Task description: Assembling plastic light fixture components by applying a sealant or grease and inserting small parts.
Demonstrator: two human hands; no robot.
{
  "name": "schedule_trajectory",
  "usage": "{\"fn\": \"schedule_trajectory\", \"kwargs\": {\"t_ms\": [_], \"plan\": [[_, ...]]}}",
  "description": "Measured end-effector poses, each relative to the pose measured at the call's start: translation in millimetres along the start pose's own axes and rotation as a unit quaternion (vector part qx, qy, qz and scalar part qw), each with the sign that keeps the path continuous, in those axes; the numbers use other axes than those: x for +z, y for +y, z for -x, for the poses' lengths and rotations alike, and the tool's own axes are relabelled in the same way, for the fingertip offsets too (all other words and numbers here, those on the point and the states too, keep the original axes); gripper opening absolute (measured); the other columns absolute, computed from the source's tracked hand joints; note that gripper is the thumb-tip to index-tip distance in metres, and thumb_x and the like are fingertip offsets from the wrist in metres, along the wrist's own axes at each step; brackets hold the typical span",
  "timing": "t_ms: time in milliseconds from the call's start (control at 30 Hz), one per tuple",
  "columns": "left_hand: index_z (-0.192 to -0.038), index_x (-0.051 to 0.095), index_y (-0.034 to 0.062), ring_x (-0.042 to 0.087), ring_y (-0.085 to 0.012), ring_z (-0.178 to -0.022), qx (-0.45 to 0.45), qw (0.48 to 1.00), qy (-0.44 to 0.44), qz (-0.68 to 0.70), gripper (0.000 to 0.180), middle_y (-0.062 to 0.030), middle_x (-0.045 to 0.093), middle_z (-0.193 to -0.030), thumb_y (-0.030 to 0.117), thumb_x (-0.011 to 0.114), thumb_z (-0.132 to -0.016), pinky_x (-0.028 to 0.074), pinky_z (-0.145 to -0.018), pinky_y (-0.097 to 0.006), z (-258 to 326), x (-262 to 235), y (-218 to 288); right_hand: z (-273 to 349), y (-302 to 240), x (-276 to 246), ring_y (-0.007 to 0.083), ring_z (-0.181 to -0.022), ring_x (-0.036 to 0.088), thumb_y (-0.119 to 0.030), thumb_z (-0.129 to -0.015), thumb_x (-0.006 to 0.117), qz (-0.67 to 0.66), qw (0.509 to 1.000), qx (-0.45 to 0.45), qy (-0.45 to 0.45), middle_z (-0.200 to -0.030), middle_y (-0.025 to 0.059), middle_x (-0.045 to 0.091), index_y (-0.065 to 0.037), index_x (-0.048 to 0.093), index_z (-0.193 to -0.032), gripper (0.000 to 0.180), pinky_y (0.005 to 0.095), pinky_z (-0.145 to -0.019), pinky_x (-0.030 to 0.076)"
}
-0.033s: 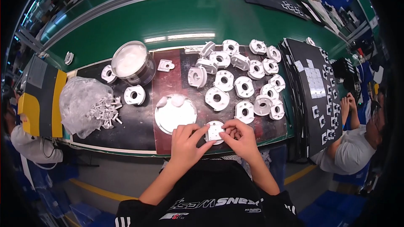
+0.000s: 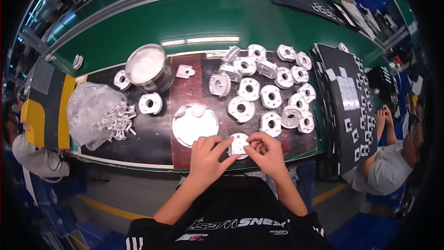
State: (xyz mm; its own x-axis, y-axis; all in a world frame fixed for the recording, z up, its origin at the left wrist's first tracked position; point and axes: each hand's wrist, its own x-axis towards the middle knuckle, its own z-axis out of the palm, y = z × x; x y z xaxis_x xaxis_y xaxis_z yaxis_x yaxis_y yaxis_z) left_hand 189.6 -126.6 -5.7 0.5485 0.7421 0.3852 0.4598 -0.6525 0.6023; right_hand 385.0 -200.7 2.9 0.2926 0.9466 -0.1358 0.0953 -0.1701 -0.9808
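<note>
A round white plastic housing [image 2: 238,146] with a flat, holed face lies at the table's near edge, between my hands. My left hand [image 2: 206,158] grips its left side, thumb at the lower edge and fingertips at the upper left. The fingers of my right hand [image 2: 267,154] are curled, and its thumb and forefinger pinch the housing's right edge. Partly behind my left fingers lies a white round lid [image 2: 194,130] with a few whitish lumps at its far rim. Several similar white housings [image 2: 241,109] with central holes are spread beyond my right hand.
A tin [image 2: 163,79] of white paste stands at the left, near a clear bag [image 2: 85,113] and loose small white plastic pieces [image 2: 119,122]. A yellow-and-black machine [image 2: 47,106] is farther left. Stacked black boards [image 2: 334,111] carry small parts at the right, beside a seated co-worker [image 2: 391,162].
The whole table view has shifted very slightly to the right. Both hands keep their hold on the white housing.
</note>
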Motion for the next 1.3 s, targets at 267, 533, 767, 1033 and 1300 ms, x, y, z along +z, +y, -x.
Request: {"fn": "schedule_trajectory", "kwargs": {"t_ms": [267, 533, 767, 1033, 1300], "plan": [[-0.095, 0.073, 0.0101, 0.059, -0.0258, -0.089, -0.002, 0.998, 0.059, 0.032, 0.023, -0.0051, 0.064, -0.093, 0.022, 0.084, -0.078, 0.047, -0.076, -0.038, 2, -41, -4, 10, 3, -1, 0.0052, -0.056, 0.043, 0.001, -0.082, 0.078, 0.158, 0.983, -0.077, 0.061, -0.069, -0.0007, 0.055, -0.003, 0.071, -0.095, 0.015, 0.0225, -0.052, 0.034], [-0.104, 0.071, 0.0053, 0.06, -0.0341, -0.088, -0.21, 0.916, 0.191, -0.282, 0.017, -0.0124, 0.066, -0.094, 0.008, 0.073, -0.087, 0.048, -0.08, -0.045, 35, -130, -129, 12, -1, -9, 0.0006, -0.057, 0.037, 0.003, -0.087, 0.073, 0.088, 0.99, -0.086, 0.072, -0.065, -0.0071, 0.048, -0.002, 0.068, -0.098, 0.014, 0.0205, -0.051, 0.026], [-0.096, 0.073, 0.0066, 0.06, -0.0325, -0.085, -0.198, 0.923, 0.18, -0.276, 0.011, -0.0086, 0.068, -0.094, 0.008, 0.075, -0.086, 0.048, -0.079, -0.043, 37, -135, -149, 16, -14, -10, -0.0002, -0.058, 0.037, 0.003, -0.088, 0.073, 0.063, 0.991, -0.101, 0.066, -0.067, -0.0073, 0.049, -0.001, 0.069, -0.097, 0.011, 0.0193, -0.051, 0.027], [-0.089, 0.071, 0.008, 0.061, -0.0258, -0.075, 0.062, 0.958, 0.221, -0.173, 0.019, -0.006, 0.066, -0.086, 0.0, 0.08, -0.074, 0.044, -0.071, -0.04, 18, -98, -46, -2, -75, 8, 0.0125, -0.067, 0.057, -0.005, -0.088, 0.073, 0.153, 0.962, -0.196, -0.113, -0.084, 0.0049, 0.064, -0.002, 0.071, -0.106, 0.019, 0.0261, -0.06, 0.045], [-0.098, 0.076, 0.0089, 0.059, -0.0192, -0.077, 0.126, 0.954, 0.249, -0.109, 0.031, 0.0008, 0.064, -0.089, 0.002, 0.082, -0.068, 0.041, -0.067, -0.034, 11, -57, 1, -27, -85, 42, 0.0312, -0.077, 0.069, -0.014, -0.09, 0.076, 0.204, 0.916, -0.276, -0.207, -0.087, 0.0129, 0.07, -0.003, 0.07, -0.105, 0.019, 0.0384, -0.068, 0.055]]}}
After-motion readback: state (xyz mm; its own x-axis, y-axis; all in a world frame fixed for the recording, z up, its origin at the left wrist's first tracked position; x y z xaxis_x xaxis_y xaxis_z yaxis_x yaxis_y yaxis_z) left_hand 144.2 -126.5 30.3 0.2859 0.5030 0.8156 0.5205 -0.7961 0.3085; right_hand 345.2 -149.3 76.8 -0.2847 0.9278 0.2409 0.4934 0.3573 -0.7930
